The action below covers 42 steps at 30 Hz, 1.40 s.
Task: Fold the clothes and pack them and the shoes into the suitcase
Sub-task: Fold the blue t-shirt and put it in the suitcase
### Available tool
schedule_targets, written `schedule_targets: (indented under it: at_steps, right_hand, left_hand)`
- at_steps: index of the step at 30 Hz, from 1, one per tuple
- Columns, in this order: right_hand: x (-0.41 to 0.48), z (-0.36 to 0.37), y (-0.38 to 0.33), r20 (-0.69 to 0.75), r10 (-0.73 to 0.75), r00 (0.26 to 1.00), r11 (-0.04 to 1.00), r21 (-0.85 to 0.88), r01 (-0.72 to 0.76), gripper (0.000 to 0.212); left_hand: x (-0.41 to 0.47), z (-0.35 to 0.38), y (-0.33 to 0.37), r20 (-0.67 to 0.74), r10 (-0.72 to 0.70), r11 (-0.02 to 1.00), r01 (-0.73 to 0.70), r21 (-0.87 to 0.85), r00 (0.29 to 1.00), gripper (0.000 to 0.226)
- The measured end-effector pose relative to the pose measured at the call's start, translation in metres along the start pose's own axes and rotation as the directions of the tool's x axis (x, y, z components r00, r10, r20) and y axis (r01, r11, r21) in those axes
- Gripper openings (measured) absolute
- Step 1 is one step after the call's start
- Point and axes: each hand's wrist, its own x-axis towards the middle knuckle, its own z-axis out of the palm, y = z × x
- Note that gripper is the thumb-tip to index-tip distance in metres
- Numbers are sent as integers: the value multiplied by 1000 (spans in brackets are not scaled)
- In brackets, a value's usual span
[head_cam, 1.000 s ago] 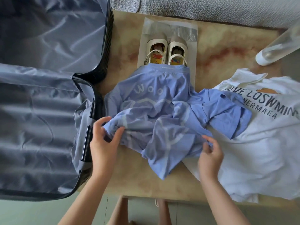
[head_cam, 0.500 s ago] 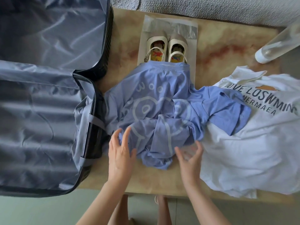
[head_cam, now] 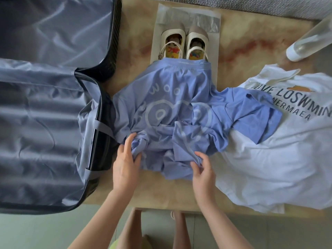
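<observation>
1. Our left hand (head_cam: 125, 161) is pinching a bunched fold at the near left edge of the blue T-shirt (head_cam: 172, 112). Our right hand (head_cam: 202, 167) grips a gather of the same shirt at its near right edge. Both are closed on cloth, likely to pull the crumpled near half flat before folding.

2. The blue T-shirt lies in the middle of the bench (head_cam: 251, 42), print up. Its far part is fairly smooth and its near part rumpled, and one sleeve is thrown out to the right over the white T-shirt (head_cam: 280, 159). We judge folding has barely started.

3. The white T-shirt is spread unfolded at the right, lettering up, partly under the blue sleeve and waiting its turn.

4. The shoes (head_cam: 185, 44) stand as a pair on a pale plastic bag (head_cam: 213, 20) at the far side. Their heels are just covered by the blue shirt's far hem.

5. The suitcase (head_cam: 53, 123) lies open at the left, its grey lining showing nothing packed in the visible part. Its edge touches the shirt, so it is close for loading.

6. The bench is a mottled tan and reddish slab. A clear bottle (head_cam: 309, 40) lies at the far right, a grey textured fabric runs behind, and pale green floor shows below.
</observation>
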Motion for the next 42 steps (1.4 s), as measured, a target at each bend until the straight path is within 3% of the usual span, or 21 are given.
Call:
schedule_targets:
  at_steps: [2, 5, 10, 12, 15, 18, 20, 22, 25, 27, 29, 31, 32, 33, 35, 40, 42]
  right_hand:
    - [-2, -26, 8, -1, 15, 1000, 999, -51, -16, 23]
    - [1, -65, 28, -1, 73, 997, 971, -229, -71, 23]
    - [1, -80, 52, 72, 164, 984, 785, -613, -86, 29]
    - [-2, -73, 49, 24, 137, 990, 779, -621, -93, 32]
    - [-2, -59, 46, -9, -108, 994, 825, -558, 85, 37]
    - [-7, -40, 50, 159, -294, 942, 749, -574, 331, 41]
    - [-14, -30, 55, 233, -296, 926, 677, -633, 375, 56]
    - [-17, -26, 58, 200, -291, 936, 662, -664, 348, 68]
    - [-20, -28, 61, 235, -418, 878, 635, -616, 467, 67]
    - [-25, -29, 67, 401, -449, 799, 548, -583, 600, 65]
    - [-29, -30, 78, 520, -422, 743, 463, -581, 670, 60]
    - [-27, -33, 88, 496, -454, 740, 449, -590, 671, 36]
    - [-23, -37, 89, 451, -499, 740, 452, -593, 666, 17]
    - [-19, -42, 89, 418, -529, 739, 459, -592, 663, 4]
    - [-14, -56, 88, 409, -560, 721, 435, -596, 675, 19]
    - [-26, -94, 97, 589, -555, 587, 355, -471, 808, 20]
    - [-34, -100, 101, 622, -519, 586, 363, -460, 810, 20]
  left_hand:
    - [-2, -12, 3, -63, 76, 997, -75, 30, 995, 59]
    - [-5, -23, -2, -87, 189, 959, -165, 232, 978, 62]
    - [-19, -10, -34, -9, 194, 861, -166, 480, 981, 95]
    - [-27, -1, -45, -19, 218, 814, -171, 556, 976, 88]
    - [-37, 8, -42, -66, 389, 821, -314, 476, 919, 53]
    - [-50, 25, -39, 41, 500, 827, -490, 276, 865, 36]
    - [-60, 43, -45, 178, 514, 808, -544, 226, 839, 55]
    - [-68, 55, -52, 307, 473, 800, -548, 244, 826, 81]
    - [-71, 61, -58, 413, 430, 761, -568, 313, 803, 91]
    - [-71, 61, -60, 421, 406, 769, -553, 323, 811, 86]
    - [-69, 61, -63, 397, 413, 790, -540, 292, 819, 60]
    - [-64, 60, -70, 322, 447, 829, -522, 203, 835, 19]
    - [-60, 58, -71, 285, 450, 848, -505, 161, 846, 14]
    - [-57, 55, -73, 255, 451, 860, -493, 133, 855, 20]
    - [-58, 46, -73, 238, 471, 854, -507, 115, 849, 24]
    - [-87, 21, -92, 441, 628, 645, -746, 166, 641, 22]
    - [-93, 15, -101, 495, 595, 648, -742, 171, 633, 23]
